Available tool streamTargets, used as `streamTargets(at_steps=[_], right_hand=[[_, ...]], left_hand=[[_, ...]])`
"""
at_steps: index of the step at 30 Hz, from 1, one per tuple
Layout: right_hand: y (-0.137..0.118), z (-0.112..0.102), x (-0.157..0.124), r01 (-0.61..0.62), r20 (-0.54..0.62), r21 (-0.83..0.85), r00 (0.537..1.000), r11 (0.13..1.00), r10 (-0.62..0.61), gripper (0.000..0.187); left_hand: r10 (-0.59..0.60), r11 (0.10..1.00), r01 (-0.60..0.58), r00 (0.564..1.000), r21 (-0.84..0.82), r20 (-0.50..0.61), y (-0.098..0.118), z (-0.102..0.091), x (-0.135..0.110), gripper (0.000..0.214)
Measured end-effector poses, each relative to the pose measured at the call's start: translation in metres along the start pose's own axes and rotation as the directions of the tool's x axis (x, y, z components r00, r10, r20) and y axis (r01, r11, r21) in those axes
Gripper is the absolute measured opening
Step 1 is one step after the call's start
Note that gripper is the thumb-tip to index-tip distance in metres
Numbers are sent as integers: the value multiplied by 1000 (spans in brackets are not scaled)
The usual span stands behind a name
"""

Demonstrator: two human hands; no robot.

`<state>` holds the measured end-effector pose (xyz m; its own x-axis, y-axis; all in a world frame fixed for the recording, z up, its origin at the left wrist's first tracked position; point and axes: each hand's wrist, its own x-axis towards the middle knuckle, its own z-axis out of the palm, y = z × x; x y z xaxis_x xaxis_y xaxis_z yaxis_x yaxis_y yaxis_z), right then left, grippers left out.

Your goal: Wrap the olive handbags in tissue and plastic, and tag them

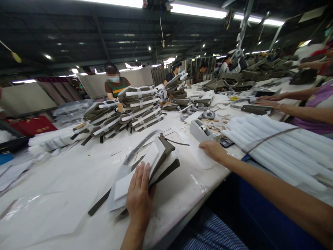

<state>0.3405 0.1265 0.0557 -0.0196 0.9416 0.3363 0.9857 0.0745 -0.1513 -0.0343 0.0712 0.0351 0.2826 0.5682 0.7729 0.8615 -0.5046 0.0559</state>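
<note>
My left hand (139,196) lies flat, fingers together and stretched out, pressing on an olive-grey bag (156,159) wrapped in white foam sheet on the white table (65,194). My right hand (213,150) reaches out to the right, resting on a thin white foam sheet (201,158) just in front of a grey tape dispenser (201,131). Its fingers point away and are partly hidden.
Stacks of wrapped olive bags (125,111) stand mid-table. White foam rolls (275,146) lie at the right. Tape rolls (208,114) and paper scraps sit beyond the dispenser. Another person's arms (286,104) reach in from the right; several workers sit at the far side.
</note>
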Motion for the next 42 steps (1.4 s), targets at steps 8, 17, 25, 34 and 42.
streamTargets(at_steps=[8, 17, 25, 34, 42], right_hand=[[-10, -13, -8, -58, 14, 36, 998, 998, 58, 28], [-5, -11, 2, -70, 198, 283, 980, 957, 13, 37], [7, -14, -33, 162, 82, 426, 973, 890, -216, 35], [5, 9, -53, 247, 124, 413, 938, 877, -323, 33], [0, -4, -40, 143, 81, 471, 976, 870, -204, 34]], left_hand=[[3, 1000, -3, 1000, -6, -5, -2, 2, -1, 71], [-8, 1000, 8, 1000, -13, -12, -1, 1, 1, 71], [-18, 1000, 18, 1000, -16, -6, -1, 0, 0, 70], [-8, 999, 8, 1000, -36, -4, -1, 2, 0, 66], [5, 1000, -6, 999, -23, -31, 0, -1, 1, 65]])
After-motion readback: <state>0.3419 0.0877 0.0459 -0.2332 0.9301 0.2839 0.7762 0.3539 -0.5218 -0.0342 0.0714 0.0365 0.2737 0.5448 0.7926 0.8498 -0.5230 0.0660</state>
